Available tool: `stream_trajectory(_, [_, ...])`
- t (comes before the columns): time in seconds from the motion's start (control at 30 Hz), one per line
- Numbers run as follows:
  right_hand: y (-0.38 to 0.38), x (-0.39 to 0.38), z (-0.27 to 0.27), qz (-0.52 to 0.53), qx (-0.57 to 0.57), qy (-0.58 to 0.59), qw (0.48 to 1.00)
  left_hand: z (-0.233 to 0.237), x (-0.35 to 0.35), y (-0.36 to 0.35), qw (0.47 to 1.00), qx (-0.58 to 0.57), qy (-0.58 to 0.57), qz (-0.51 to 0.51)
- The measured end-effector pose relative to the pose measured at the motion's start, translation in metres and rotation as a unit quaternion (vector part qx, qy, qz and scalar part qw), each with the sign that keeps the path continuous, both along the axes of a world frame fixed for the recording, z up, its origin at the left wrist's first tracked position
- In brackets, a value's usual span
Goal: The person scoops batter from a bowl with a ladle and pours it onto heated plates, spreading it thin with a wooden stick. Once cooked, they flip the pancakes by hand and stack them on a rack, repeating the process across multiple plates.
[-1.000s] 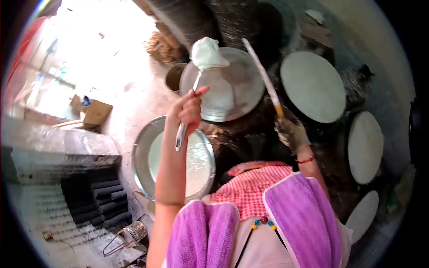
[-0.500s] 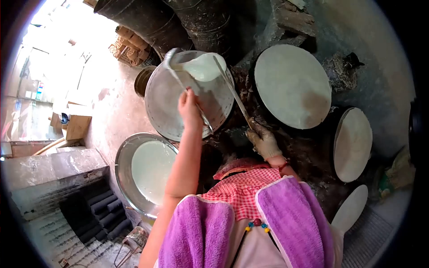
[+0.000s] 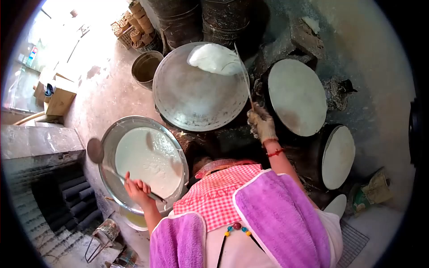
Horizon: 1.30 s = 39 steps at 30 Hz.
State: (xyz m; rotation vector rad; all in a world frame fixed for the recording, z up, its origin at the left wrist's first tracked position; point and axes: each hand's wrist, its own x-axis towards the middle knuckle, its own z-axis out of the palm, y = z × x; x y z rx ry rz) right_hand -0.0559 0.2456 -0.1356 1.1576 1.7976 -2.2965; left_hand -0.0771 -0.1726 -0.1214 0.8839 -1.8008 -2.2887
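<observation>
My left hand [image 3: 137, 190] is closed around the handle of a metal ladle [image 3: 95, 150], whose bowl is over the left rim of a big metal basin [image 3: 179, 154]. White batter [image 3: 145, 156] lies in the basin. My right hand [image 3: 262, 123], in a dirty work glove, grips a long thin scraper [image 3: 245, 76]. The scraper reaches along the right side of a round griddle [image 3: 196, 102], its upper part beside a pool of poured batter [image 3: 214, 58] near the griddle's far edge.
To the right stand two more griddles covered by white rounds, a large one [image 3: 297, 97] and a smaller one [image 3: 338, 157]. Dark drums [image 3: 181, 22] rise behind. A bucket [image 3: 146, 68] stands left of the griddle. Black briquettes [image 3: 78, 196] are stacked at lower left.
My left hand has swung the ladle from above the griddle down to the basin. The white batter on the griddle has settled into a pool. My right hand still holds the scraper, now more upright.
</observation>
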Motion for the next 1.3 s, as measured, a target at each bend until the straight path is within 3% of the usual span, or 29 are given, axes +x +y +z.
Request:
stream_trajectory(0.03, [-0.011,0.003,-0.002,-0.040,0.008,-0.018,0.999,-0.008,0.018,-0.015,1.000,0.013,0.000,-0.005])
stream_trajectory(0.1, [-0.041,-0.028,0.001,-0.017,-0.052,0.004,0.999,-0.031,0.035,-0.034,0.994,0.070,-0.081,0.006])
stream_trajectory(0.2, [-0.043,-0.059,-0.005,0.060,0.025,-0.010,0.998,-0.080,0.049,-0.063,0.983,0.113,-0.136,0.057])
stream_trajectory(0.27, [-0.031,-0.044,0.019,0.074,0.042,0.001,0.996,-0.067,0.052,-0.053,0.979,0.119,-0.126,0.104])
stream_trajectory(0.3, [-0.017,-0.029,0.014,0.038,-0.001,0.011,0.999,-0.059,0.053,-0.047,0.974,0.125,-0.109,0.156])
stream_trajectory(0.37, [-0.010,-0.008,0.004,-0.041,0.000,0.048,0.998,-0.054,0.056,-0.042,0.971,0.154,-0.078,0.163])
stream_trajectory(0.47, [-0.047,-0.022,-0.008,-0.023,0.017,-0.004,1.000,-0.059,0.052,-0.056,0.980,0.166,-0.071,0.084])
stream_trajectory(0.5, [-0.058,-0.031,-0.009,-0.003,-0.039,0.018,0.999,-0.060,0.050,-0.063,0.980,0.162,-0.077,0.082])
stream_trajectory(0.57, [-0.066,-0.044,0.019,0.009,0.002,-0.047,0.999,-0.057,0.040,-0.062,0.976,0.174,-0.046,0.122])
stream_trajectory(0.67, [-0.015,-0.023,0.022,0.036,0.032,-0.010,0.999,-0.030,0.040,-0.060,0.982,0.146,-0.006,0.123])
stream_trajectory(0.73, [-0.002,-0.029,0.007,0.028,0.031,0.011,0.999,-0.029,0.048,-0.057,0.984,0.141,0.031,0.101])
stream_trajectory(0.83, [-0.034,-0.055,-0.015,0.018,-0.032,0.011,0.999,-0.023,0.047,-0.035,0.984,0.130,-0.001,0.126])
stream_trajectory(1.0, [0.012,-0.046,0.027,0.170,-0.014,-0.021,0.985,-0.020,0.050,-0.006,0.972,0.174,0.021,0.155])
stream_trajectory(1.03, [0.030,-0.042,0.018,0.136,0.040,-0.023,0.990,-0.018,0.055,-0.001,0.971,0.170,0.023,0.164])
stream_trajectory(1.13, [0.056,-0.051,-0.020,0.044,-0.106,0.040,0.993,-0.015,0.058,0.015,0.975,0.162,0.035,0.145])
stream_trajectory(1.2, [0.023,-0.070,0.001,0.138,-0.039,-0.025,0.989,-0.008,0.066,0.030,0.973,0.180,0.042,0.138])
stream_trajectory(1.23, [0.006,-0.077,0.007,0.158,-0.013,0.004,0.987,-0.004,0.070,0.034,0.974,0.174,0.046,0.138])
stream_trajectory(1.3, [0.014,-0.079,-0.033,0.209,-0.127,0.056,0.968,0.005,0.069,0.043,0.966,0.192,0.046,0.167])
